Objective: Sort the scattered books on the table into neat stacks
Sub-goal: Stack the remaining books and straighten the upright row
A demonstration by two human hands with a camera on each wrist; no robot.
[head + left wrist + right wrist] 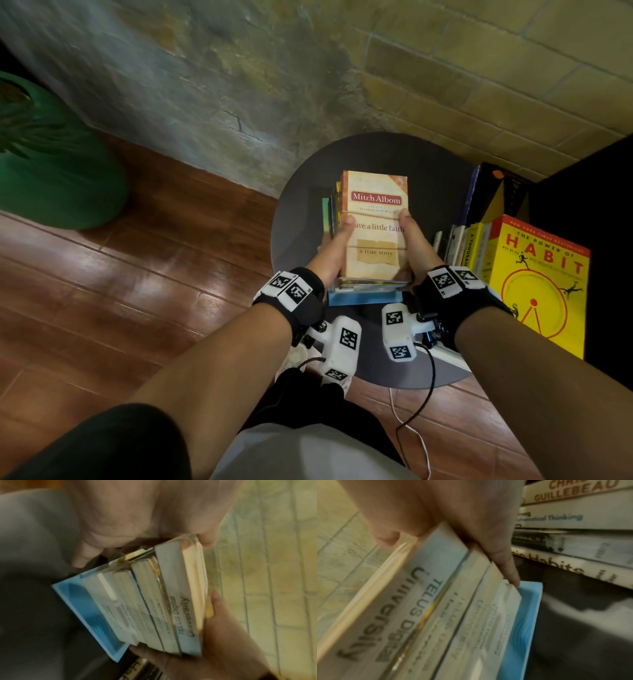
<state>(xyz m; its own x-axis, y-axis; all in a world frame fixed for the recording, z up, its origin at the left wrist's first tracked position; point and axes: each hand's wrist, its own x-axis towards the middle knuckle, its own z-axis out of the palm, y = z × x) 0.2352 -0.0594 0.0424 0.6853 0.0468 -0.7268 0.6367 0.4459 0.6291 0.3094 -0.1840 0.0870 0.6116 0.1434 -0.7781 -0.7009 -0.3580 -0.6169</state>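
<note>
A stack of several paperbacks (pixel 375 212) stands on a round dark table (pixel 376 154), topped by a tan book titled "Have a little faith". My left hand (pixel 334 246) grips the stack's left side and my right hand (pixel 414 243) grips its right side, both thumbs lying on the top cover. A wider light-blue book (pixel 363 298) lies at the bottom and sticks out toward me. The left wrist view shows the page edges of the stack (pixel 154 608) above the blue book (pixel 89 608). In the right wrist view a fingertip (pixel 513 580) reaches the blue book (pixel 527 615).
A second stack topped by a yellow "The Power of Habit" book (pixel 541 281) stands at the table's right, its spines (pixel 573 520) close beside my right hand. A dark book (pixel 493 192) leans behind it. A green pot (pixel 51 164) stands on the wooden floor at left; a brick wall lies behind.
</note>
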